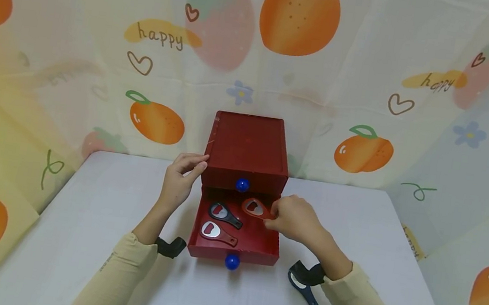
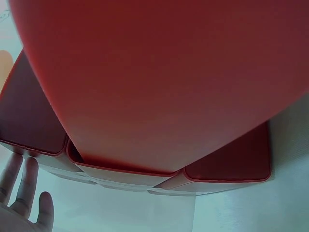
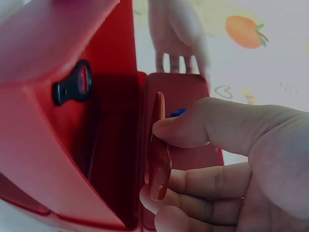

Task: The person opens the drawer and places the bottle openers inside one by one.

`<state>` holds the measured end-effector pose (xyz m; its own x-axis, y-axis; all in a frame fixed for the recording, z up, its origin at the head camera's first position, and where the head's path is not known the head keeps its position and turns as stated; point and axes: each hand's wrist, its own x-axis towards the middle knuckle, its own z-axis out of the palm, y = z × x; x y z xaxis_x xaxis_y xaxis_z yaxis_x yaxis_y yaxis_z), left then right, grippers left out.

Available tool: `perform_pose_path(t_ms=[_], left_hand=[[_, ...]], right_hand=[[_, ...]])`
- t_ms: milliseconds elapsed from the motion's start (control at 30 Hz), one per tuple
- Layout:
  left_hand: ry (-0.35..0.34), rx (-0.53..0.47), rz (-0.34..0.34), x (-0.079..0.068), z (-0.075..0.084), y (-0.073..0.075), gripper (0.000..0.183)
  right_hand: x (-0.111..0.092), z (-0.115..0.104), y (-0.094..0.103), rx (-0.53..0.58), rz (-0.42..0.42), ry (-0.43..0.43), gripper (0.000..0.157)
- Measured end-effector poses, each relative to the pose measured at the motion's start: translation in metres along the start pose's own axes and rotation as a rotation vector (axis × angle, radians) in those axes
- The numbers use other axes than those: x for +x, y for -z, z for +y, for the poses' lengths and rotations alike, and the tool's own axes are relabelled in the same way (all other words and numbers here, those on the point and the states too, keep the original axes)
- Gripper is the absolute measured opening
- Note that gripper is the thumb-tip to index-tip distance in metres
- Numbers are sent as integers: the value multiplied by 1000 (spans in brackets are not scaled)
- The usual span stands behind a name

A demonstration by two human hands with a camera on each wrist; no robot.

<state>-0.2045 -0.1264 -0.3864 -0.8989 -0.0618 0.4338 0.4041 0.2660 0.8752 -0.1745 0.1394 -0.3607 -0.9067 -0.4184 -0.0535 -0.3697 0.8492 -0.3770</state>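
Posting from the far end of the feed, here's where I'm at. The lower drawer (image 1: 211, 253) of the red cabinet (image 1: 248, 142) is pulled out, and I've got my right hand (image 1: 298, 220) over it, thumb and fingers pinching an orange bottle opener (image 1: 255, 208) by the handle. It's tipped up on edge in the right wrist view; can't tell if any of it touches the drawer bottom. My left hand (image 1: 178, 180) isn't grasping anything: fingers loose, tips against the cabinet's left side, I'd guess just steadying it.

Progress-wise, a dark opener (image 1: 227, 216) and a brownish-red opener (image 1: 220, 234) lie in the drawer, nothing holding them. A dark blue opener (image 1: 305, 292) is outside on the white surface (image 1: 99, 215), partly hidden by the black wrist mount (image 1: 309, 273). My read, going by how things lie: looks like stowing, about halfway. Two are in, the orange one isn't let go yet, the blue one's left to do and the drawer isn't closed.
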Motion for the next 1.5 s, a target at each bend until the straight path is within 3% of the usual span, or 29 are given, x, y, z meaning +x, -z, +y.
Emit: perform_pose_path(t_ms=[333,567,733,1000,1167,1367,1500], left_hand=[[2,-9,-2,1,0,0,27],[-38,-23,10,7,-38,0,26],[-36,-22,8,7,-37,0,27],[-36,-27,11,7,-35,0,26],[-26,-28,12,7,-34,0,26],[-30,-18,8,6,-36,0,27],[-32,-12,9,6,-36,0,27]], right_hand=[[11,-7,-20,-2,1,-28,33],[20,-12,-34,-53,30,-83,28],[23,-15,-40,-119,63,-100,21],[25,-16,-46,-188,95,-114,25],[25,-17,-48,-196,104,-99,32],[26,-15,-54,-208,108,-108,21],[24,-15,-54,-201,107,-112,22]])
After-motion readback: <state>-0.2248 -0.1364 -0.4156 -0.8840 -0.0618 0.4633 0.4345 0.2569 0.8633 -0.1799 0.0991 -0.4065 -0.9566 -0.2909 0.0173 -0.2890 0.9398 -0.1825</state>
